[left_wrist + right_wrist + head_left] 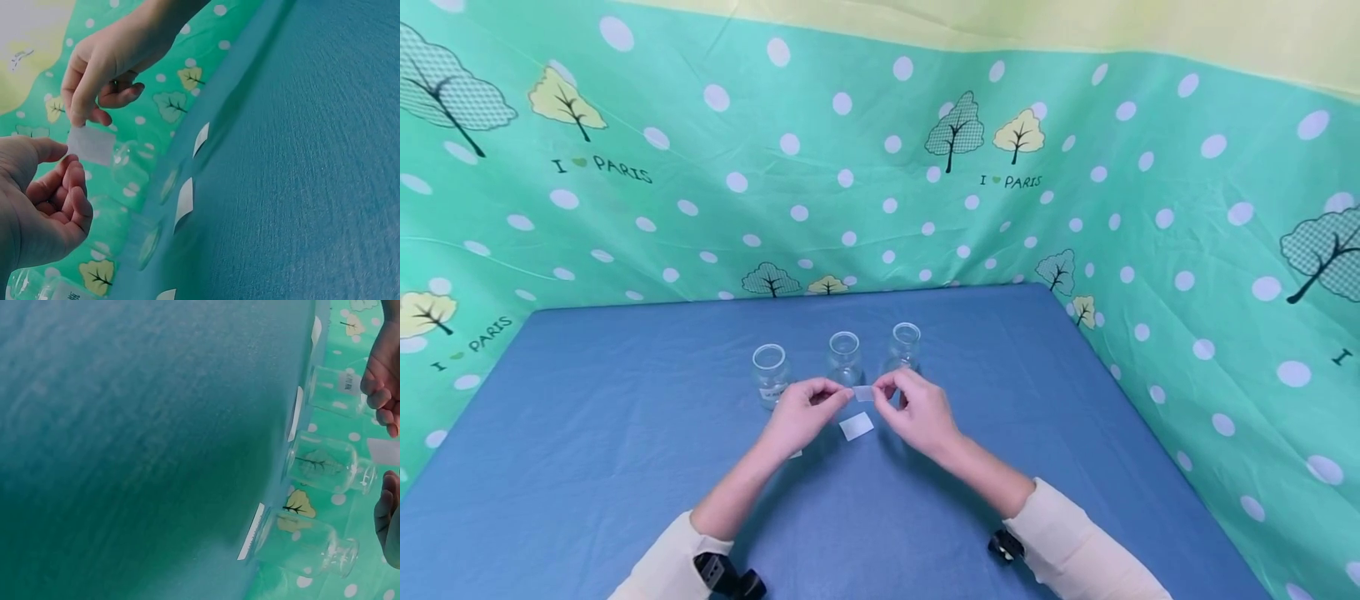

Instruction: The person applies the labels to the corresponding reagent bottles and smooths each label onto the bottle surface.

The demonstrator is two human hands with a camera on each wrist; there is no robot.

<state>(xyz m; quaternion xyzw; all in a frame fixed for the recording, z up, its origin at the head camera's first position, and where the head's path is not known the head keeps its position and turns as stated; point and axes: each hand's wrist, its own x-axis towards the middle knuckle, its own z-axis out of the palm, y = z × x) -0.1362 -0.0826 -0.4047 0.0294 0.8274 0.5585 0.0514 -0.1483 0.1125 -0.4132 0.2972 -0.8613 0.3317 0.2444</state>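
My left hand (805,408) and right hand (917,408) pinch opposite ends of a small whitish, translucent label (864,393) between thumbs and fingertips. It is held above the table, in front of the middle glass jar (845,358). The left wrist view shows the label (92,145) spanning the two hands. A left glass jar (770,371) bears a printed label, partly covered by my left hand. Behind my right hand stands a third glass jar (906,337). Below the hands, a white paper piece (856,426) lies on the table.
The blue-covered table (647,450) meets a green dotted curtain (820,225) at the back and right. In the left wrist view, several white paper pieces (184,203) lie in a row. The open-mouthed jars stand side by side beyond them.
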